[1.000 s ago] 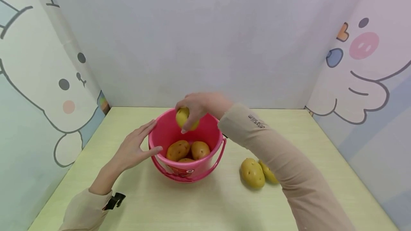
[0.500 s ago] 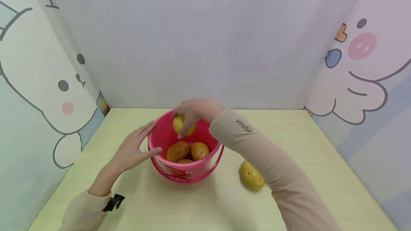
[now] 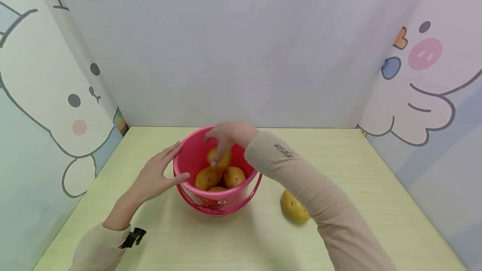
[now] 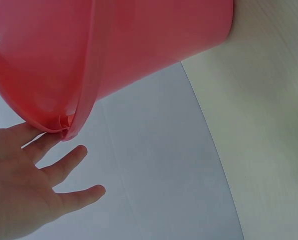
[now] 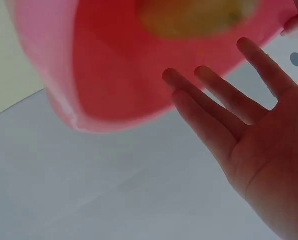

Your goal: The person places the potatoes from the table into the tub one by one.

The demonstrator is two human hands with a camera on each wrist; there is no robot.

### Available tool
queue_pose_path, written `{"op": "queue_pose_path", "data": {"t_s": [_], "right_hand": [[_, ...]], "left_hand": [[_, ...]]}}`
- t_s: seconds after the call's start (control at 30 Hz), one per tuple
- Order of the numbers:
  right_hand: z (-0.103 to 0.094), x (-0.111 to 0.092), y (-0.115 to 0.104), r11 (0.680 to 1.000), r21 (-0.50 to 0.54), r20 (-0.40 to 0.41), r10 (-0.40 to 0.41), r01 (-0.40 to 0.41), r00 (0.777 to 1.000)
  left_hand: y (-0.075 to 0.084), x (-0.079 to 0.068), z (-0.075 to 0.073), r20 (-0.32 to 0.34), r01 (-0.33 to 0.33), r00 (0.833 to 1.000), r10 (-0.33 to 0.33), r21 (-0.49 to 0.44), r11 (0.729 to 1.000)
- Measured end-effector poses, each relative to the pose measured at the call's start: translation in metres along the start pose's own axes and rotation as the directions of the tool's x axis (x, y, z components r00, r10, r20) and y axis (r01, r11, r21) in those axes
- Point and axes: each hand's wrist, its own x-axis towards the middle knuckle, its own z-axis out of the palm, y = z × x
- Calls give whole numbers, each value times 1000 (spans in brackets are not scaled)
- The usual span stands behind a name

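Note:
A pink bucket (image 3: pixel 190 156) stands on the table with several brown-yellow potatoes (image 3: pixel 208 178) inside. My right hand (image 3: pixel 231 134) is over its opening with the fingers spread. Just below that hand a yellower potato (image 3: pixel 224 161) lies on top of the others; the right wrist view shows a potato (image 5: pixel 198 17) apart from the fingers. At the bucket's left side my left hand (image 3: pixel 158 175) touches the rim, fingers straight and thumb held out over the front edge. In the left wrist view, fingers (image 4: pixel 64 167) reach beside the handle joint.
One yellow potato (image 3: pixel 294 208) lies on the table (image 3: pixel 180 246) right of the bucket, partly covered by the right sleeve (image 3: pixel 320 187). The bucket's handle (image 3: pixel 211 210) hangs down in front. Pale walls with cartoon animals enclose the table behind and on both sides.
My right hand has lowered into the bucket's mouth, let go of the potato and spread its fingers. That potato has dropped onto the others. My left hand has stayed at the rim.

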Motion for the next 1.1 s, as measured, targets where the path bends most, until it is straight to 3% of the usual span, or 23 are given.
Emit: {"op": "queue_pose_path", "data": {"t_s": [0.2,0.4,0.73,1.1], "right_hand": [[-3,1,4,996,-71,-10,-60,59,998],[-5,5,15,972,-160,-56,-182,171,982],[-5,8,39,903,-244,-149,-396,355,906],[-1,1,70,857,-243,-268,-510,455,818]], "left_hand": [[-1,0,0,-7,-7,1000,7,8,1000],[-2,-1,-1,-10,-7,1000,7,8,1000],[-3,-2,0,-15,-14,1000,14,4,1000],[-4,-2,0,-23,-15,1000,15,5,1000]]}}
